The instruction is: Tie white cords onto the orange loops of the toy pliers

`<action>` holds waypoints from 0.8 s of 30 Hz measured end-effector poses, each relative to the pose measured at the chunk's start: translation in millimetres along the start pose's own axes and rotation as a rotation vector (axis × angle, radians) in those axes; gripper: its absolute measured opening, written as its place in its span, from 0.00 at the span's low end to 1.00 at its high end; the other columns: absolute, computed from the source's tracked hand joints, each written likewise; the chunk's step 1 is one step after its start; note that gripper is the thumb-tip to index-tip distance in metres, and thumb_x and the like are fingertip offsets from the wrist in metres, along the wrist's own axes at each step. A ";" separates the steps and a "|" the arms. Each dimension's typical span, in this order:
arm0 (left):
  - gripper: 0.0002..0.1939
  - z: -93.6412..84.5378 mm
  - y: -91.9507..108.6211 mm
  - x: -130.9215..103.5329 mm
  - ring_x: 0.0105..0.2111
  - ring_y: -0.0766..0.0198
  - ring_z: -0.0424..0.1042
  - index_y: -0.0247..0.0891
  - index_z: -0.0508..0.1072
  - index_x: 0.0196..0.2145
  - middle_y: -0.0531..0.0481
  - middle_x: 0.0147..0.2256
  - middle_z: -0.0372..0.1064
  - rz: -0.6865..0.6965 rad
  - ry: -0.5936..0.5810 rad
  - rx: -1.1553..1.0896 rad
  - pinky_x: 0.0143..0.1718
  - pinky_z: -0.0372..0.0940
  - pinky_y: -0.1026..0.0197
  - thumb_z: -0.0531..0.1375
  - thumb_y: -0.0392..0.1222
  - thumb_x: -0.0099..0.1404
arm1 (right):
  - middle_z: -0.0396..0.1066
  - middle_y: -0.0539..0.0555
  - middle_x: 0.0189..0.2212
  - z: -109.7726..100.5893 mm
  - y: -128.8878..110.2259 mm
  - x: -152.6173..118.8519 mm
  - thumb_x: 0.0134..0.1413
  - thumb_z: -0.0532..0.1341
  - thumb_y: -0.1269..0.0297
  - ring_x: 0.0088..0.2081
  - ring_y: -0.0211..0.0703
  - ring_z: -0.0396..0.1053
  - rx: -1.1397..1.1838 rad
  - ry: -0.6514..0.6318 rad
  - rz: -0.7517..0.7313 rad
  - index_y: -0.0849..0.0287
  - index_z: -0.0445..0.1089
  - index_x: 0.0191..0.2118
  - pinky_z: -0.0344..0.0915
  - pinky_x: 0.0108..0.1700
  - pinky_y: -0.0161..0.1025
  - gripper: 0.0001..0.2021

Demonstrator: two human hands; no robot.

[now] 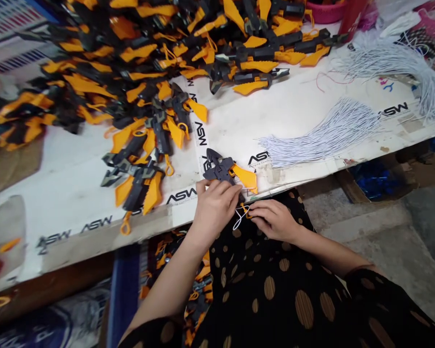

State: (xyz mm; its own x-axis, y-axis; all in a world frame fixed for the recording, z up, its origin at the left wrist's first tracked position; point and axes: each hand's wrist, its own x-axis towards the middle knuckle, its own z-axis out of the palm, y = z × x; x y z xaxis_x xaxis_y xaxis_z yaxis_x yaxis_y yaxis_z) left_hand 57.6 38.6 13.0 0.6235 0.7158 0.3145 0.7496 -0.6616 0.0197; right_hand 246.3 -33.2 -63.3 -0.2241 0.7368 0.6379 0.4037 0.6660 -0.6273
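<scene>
At the table's near edge lies a dark grey and orange plastic piece (221, 169), shaped like a small winged figure. My left hand (215, 208) is closed over its lower part, fingertips pressed together beside a thin white string (238, 221). The string makes a small loop that hangs just below the edge. Close on the right, my right hand (273, 220) pinches the small orange loop (247, 210) at the end of the piece, where the string passes. Whether its fingertips also grip the string is hidden.
A large heap of similar black and orange pieces (130, 58) covers the back and left of the table (224, 116). To the right lie a bundle of white strings (322, 137) and a second bundle (402, 63). Below stands a box with blue shiny packets (375, 179).
</scene>
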 end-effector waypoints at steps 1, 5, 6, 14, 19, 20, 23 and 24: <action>0.09 0.5 0.3 0.4 0.34 0.57 0.69 0.39 0.78 0.42 0.50 0.30 0.74 0.026 -0.007 0.013 0.49 0.54 0.48 0.57 0.37 0.72 | 0.77 0.57 0.46 -2.4 2.7 -1.4 0.65 0.60 0.69 0.48 0.43 0.75 -0.001 0.007 0.020 0.55 0.70 0.50 0.73 0.50 0.42 0.09; 0.08 4.8 4.5 3.1 0.33 0.58 0.68 0.38 0.77 0.41 0.50 0.29 0.73 0.052 -0.004 0.010 0.49 0.54 0.49 0.57 0.36 0.72 | 0.76 0.57 0.47 -7.8 11.5 -6.0 0.66 0.59 0.71 0.47 0.42 0.76 -0.025 -0.011 0.071 0.55 0.70 0.49 0.74 0.49 0.41 0.09; 0.08 6.1 5.8 3.8 0.33 0.58 0.68 0.38 0.77 0.40 0.50 0.28 0.72 0.051 0.004 0.004 0.48 0.54 0.49 0.57 0.37 0.72 | 0.76 0.56 0.47 -8.9 13.1 -6.6 0.66 0.58 0.71 0.47 0.42 0.76 -0.033 -0.015 0.074 0.55 0.70 0.49 0.74 0.48 0.41 0.09; 0.09 23.1 10.1 10.6 0.33 0.58 0.67 0.39 0.78 0.38 0.49 0.29 0.72 0.034 -0.007 -0.108 0.46 0.55 0.50 0.58 0.41 0.73 | 0.76 0.57 0.50 -19.3 21.8 12.9 0.69 0.55 0.69 0.48 0.41 0.76 -0.218 0.018 0.277 0.56 0.72 0.52 0.74 0.44 0.35 0.11; 0.11 37.3 4.1 17.5 0.50 0.52 0.70 0.43 0.77 0.46 0.43 0.49 0.75 -0.055 -0.016 -0.273 0.54 0.55 0.46 0.57 0.47 0.73 | 0.74 0.56 0.55 -13.5 18.6 32.7 0.70 0.55 0.64 0.41 0.42 0.77 -0.372 -0.157 0.425 0.57 0.73 0.53 0.70 0.35 0.35 0.13; 0.13 39.0 2.5 18.6 0.55 0.51 0.68 0.44 0.75 0.51 0.43 0.55 0.72 -0.057 -0.041 -0.308 0.58 0.54 0.44 0.56 0.47 0.73 | 0.74 0.55 0.55 -11.7 17.5 34.8 0.70 0.55 0.64 0.39 0.42 0.77 -0.378 -0.187 0.445 0.57 0.74 0.51 0.69 0.33 0.35 0.12; 0.21 41.4 -1.8 20.2 0.64 0.52 0.61 0.43 0.65 0.63 0.44 0.62 0.67 -0.063 -0.130 -0.384 0.65 0.48 0.43 0.49 0.48 0.76 | 0.75 0.55 0.51 -11.8 17.6 36.1 0.70 0.55 0.63 0.37 0.41 0.76 -0.254 -0.136 0.497 0.56 0.73 0.45 0.67 0.33 0.35 0.10; 0.22 41.6 -2.7 20.3 0.64 0.53 0.61 0.43 0.63 0.64 0.44 0.62 0.67 -0.078 -0.141 -0.401 0.65 0.48 0.44 0.47 0.48 0.77 | 0.75 0.56 0.49 -15.2 19.5 35.3 0.69 0.55 0.62 0.36 0.40 0.75 -0.151 -0.048 0.523 0.56 0.72 0.43 0.67 0.32 0.35 0.09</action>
State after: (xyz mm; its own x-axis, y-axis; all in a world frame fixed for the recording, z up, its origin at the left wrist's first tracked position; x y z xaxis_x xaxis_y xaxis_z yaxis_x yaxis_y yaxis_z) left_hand 77.5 64.2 -20.2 0.6131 0.7725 0.1654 0.6675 -0.6185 0.4147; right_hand 259.7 4.0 -46.2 0.0024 0.9721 0.2347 0.5945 0.1873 -0.7820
